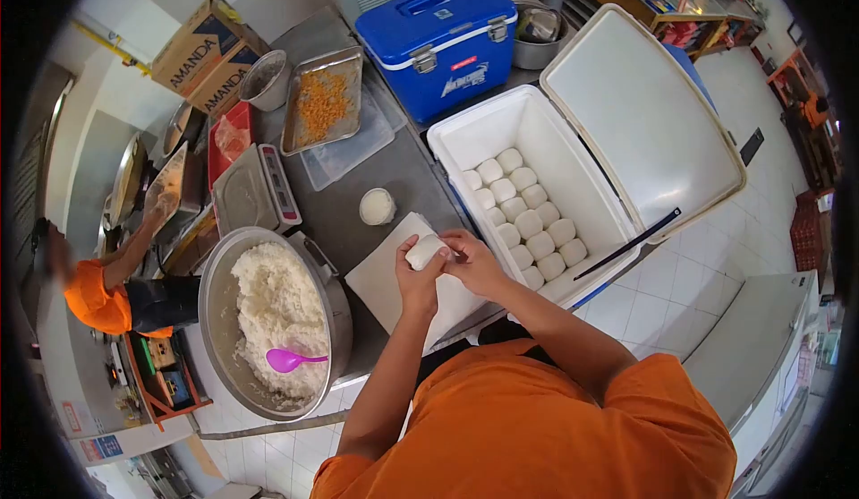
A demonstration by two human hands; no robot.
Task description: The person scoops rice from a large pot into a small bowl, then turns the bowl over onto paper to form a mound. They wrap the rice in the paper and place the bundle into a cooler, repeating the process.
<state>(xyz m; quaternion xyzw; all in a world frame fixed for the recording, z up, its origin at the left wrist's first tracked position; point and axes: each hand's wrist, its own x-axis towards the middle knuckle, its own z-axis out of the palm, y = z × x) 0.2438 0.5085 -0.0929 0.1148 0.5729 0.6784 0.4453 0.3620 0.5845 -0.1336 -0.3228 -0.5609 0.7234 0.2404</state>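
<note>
My left hand (420,271) is wrapped around a small white wrapped packet (425,252), above a stack of white paper sheets (380,275). At the packet's right end, the fingers of my right hand (472,264) are closed on its wrapping. Just beyond the paper sits a small round cup of white rice (377,206). Left of my hands, a large metal pot (343,320) holds cooked rice (273,298), with a purple spoon (291,359) lying on it. Several similar white rounded packets (529,222) are lined up in rows inside an open white cooler box (479,126) to the right.
The cooler's lid (640,114) is tipped back to the right. A blue cooler (434,47) stands behind. A kitchen scale (250,190), a tray of orange crumbly food (322,105) and a metal bowl (266,80) are farther left. Another person in orange (98,298) works at the far left.
</note>
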